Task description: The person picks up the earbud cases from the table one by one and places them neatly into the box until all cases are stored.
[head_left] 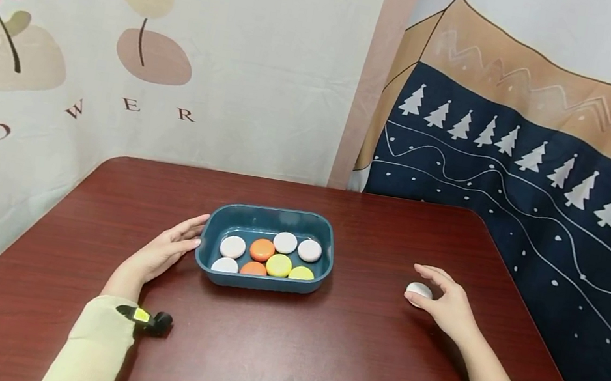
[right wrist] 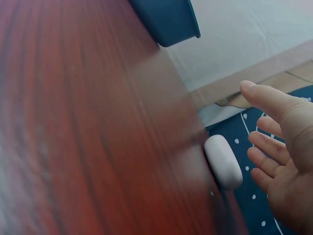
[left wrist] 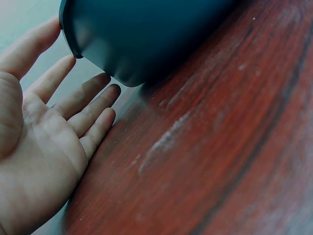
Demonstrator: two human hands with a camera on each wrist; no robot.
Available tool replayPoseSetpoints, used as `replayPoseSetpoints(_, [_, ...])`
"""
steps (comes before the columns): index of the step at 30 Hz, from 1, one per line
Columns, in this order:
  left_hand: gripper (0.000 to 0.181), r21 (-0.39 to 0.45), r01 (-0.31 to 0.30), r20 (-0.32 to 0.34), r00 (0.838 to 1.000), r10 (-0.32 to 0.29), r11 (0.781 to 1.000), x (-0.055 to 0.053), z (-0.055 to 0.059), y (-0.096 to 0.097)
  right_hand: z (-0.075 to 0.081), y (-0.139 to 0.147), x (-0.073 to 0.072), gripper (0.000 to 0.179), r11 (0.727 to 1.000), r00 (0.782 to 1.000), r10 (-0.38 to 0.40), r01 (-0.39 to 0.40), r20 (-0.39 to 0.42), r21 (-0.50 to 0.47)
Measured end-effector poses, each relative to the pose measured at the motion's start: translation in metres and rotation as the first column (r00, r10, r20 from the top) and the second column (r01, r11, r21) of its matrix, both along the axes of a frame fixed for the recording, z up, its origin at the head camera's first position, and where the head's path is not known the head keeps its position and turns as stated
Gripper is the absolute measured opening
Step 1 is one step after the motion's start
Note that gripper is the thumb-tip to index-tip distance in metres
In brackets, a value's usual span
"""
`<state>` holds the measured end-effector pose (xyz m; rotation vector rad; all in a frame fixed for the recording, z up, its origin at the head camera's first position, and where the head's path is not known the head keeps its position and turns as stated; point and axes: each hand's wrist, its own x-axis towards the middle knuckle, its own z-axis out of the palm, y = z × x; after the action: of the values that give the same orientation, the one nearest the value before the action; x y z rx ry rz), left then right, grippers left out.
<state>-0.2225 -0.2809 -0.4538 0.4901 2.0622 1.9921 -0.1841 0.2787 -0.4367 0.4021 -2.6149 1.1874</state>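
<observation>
A dark blue-green rectangular bin [head_left: 260,283] holds several rounded white discs [head_left: 232,247], two orange discs [head_left: 262,250] and two yellow discs [head_left: 279,265]. At the bin's left end, my left hand [head_left: 162,253] touches the rim with its fingertips, fingers fairly straight; the left wrist view shows thumb and index at the bin's edge. To the right of the bin, one more white disc [head_left: 418,292] sits on the table. Around it my right hand [head_left: 450,308] is spread, thumb and fingers apart. In the right wrist view a gap shows between this disc [right wrist: 223,162] and the fingers.
The dark red wooden table [head_left: 269,356] has rounded far corners. Behind it hang a pale cloth [head_left: 268,80] with flower prints and a navy cloth [head_left: 521,176] with white trees. Each wrist wears a small black camera [head_left: 161,324].
</observation>
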Motion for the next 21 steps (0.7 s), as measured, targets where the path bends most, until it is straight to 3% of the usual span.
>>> replayPoseSetpoints(21, [0.060,0.003,-0.006,0.004,1.000,0.006,1.000,0.000,0.001,0.000,-0.012,0.017,-0.006,0.059,0.998,0.989,0.059,-0.058,0.136,-0.013])
